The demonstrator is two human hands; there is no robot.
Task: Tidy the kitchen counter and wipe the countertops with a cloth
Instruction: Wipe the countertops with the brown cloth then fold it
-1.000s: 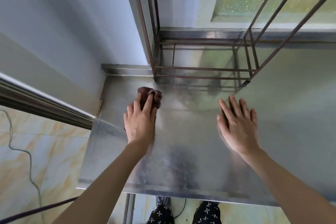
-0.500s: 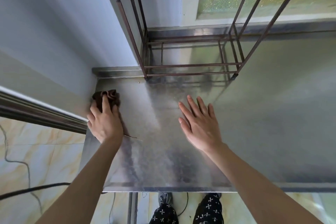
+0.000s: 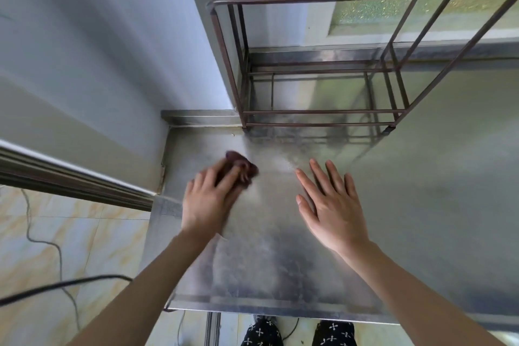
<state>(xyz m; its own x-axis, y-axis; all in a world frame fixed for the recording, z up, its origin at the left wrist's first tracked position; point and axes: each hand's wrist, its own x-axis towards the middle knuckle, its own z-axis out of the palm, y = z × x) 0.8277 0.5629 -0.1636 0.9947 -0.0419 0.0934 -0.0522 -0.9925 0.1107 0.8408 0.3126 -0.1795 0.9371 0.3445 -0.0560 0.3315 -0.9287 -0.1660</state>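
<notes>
A small dark maroon cloth (image 3: 242,166), bunched up, lies on the stainless steel countertop (image 3: 280,247) near its back left corner. My left hand (image 3: 209,199) presses down on it with fingers stretched over the wad; the hand and cloth are motion-blurred, and part of the cloth pokes out past the fingertips. To the right, my right hand (image 3: 330,205) lies flat on the bare steel with fingers spread and holds nothing.
A brown metal wire rack (image 3: 314,118) stands on the counter at the back, against a window. A pale wall borders the counter's left side. Below left is tiled floor with a dark cable (image 3: 56,286). My feet show under the counter's front edge.
My left hand has swept the cloth from the far left edge by the wall back toward the right. The right hand stays flat on the counter.
</notes>
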